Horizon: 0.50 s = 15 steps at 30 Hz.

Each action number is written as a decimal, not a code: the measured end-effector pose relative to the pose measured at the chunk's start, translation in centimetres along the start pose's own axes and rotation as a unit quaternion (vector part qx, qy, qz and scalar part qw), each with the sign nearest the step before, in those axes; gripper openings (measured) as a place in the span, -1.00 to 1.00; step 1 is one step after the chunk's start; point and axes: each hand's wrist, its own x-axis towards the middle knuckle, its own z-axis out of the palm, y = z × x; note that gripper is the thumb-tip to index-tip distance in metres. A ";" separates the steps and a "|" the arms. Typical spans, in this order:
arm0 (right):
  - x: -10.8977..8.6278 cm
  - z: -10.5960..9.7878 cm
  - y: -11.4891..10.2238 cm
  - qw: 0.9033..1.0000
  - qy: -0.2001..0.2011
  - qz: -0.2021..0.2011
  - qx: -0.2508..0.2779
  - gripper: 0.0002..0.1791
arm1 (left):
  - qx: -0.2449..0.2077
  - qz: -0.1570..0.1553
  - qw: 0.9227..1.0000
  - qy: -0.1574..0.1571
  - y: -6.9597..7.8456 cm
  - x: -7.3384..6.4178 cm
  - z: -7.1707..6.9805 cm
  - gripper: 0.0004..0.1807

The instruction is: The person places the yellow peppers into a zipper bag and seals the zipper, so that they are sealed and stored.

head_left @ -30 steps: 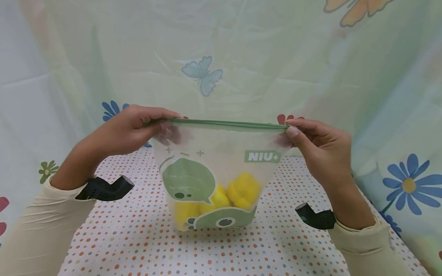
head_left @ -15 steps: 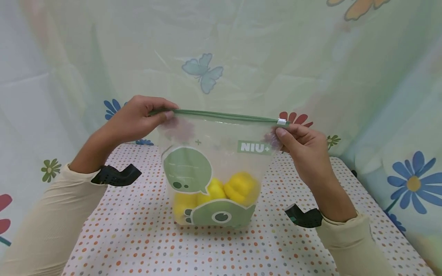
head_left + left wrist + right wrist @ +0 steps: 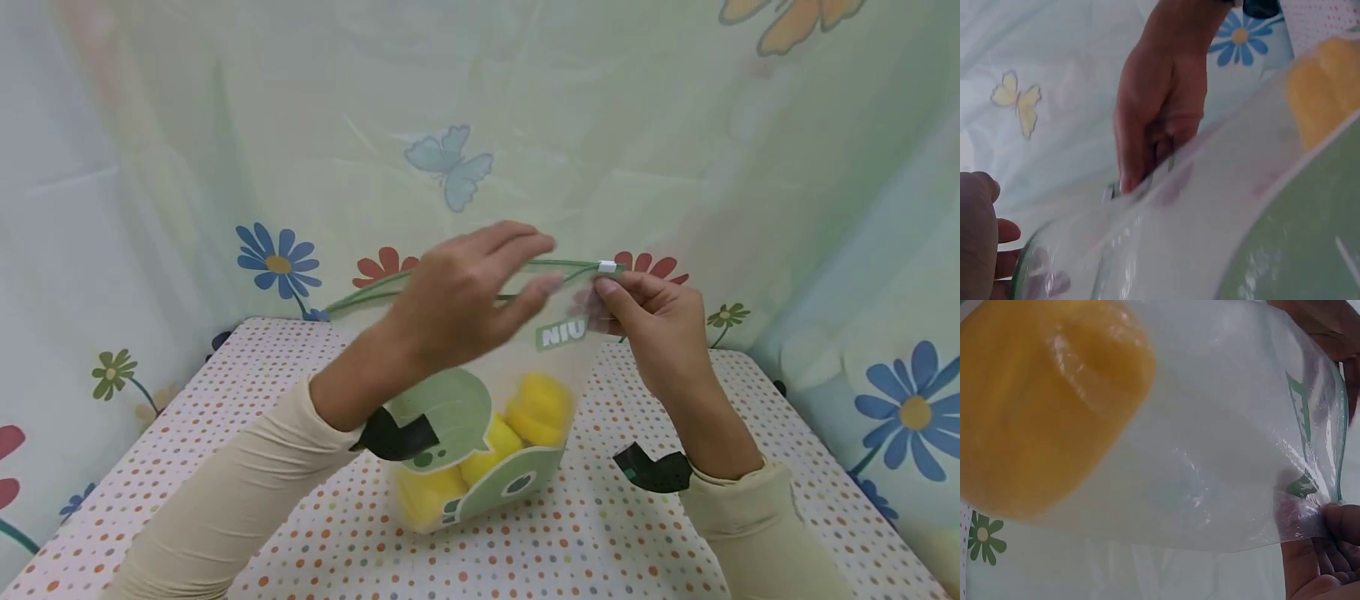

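A translucent slider zip bag (image 3: 517,358) with green prints stands tilted on the table, its mouth gaping between two green zip strips. Yellow lumpy things (image 3: 538,408), which look like bell peppers, lie in its bottom. At the right top corner sits the white slider (image 3: 607,267). Just below it, my right hand (image 3: 667,333) pinches the corner between thumb and fingers; the right wrist view shows the thumb (image 3: 1342,522) on the film. My left hand (image 3: 472,292), slightly blurred, is in front of the bag's mouth with fingers extended and nothing gripped. It hides part of the rim.
A white dotted cloth covers the table (image 3: 645,550). Behind and on both sides hangs a pale curtain (image 3: 300,125) printed with flowers and butterflies. Black wrist devices (image 3: 654,469) sit at both cuffs.
My left hand has let go of the bag's left top corner and moved right across its front. The mouth has spread and the bag has turned. My right hand keeps its pinch.
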 end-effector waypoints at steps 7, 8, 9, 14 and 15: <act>-0.2 0.1 -0.3 1.000 -0.006 -0.011 0.014 -0.84 | -0.030 0.037 0.997 -0.055 1.5 2.0 2.2 -0.66; -0.2 0.2 -0.4 1.000 -0.008 -0.015 0.013 -0.84 | -0.052 0.022 0.996 -0.064 1.2 2.2 2.4 -0.68; -0.2 0.2 -0.5 1.000 -0.010 -0.020 0.010 -0.83 | -0.076 0.005 0.995 -0.071 0.9 2.5 2.5 -0.69; -0.3 0.5 -1.0 0.999 -0.023 -0.032 0.000 -0.80 | -0.187 -0.052 0.977 -0.083 -0.6 3.2 3.0 -0.72; -0.4 0.5 -1.2 0.999 -0.023 -0.033 -0.003 -0.80 | -0.212 -0.060 0.972 -0.087 -0.7 3.3 3.0 -0.74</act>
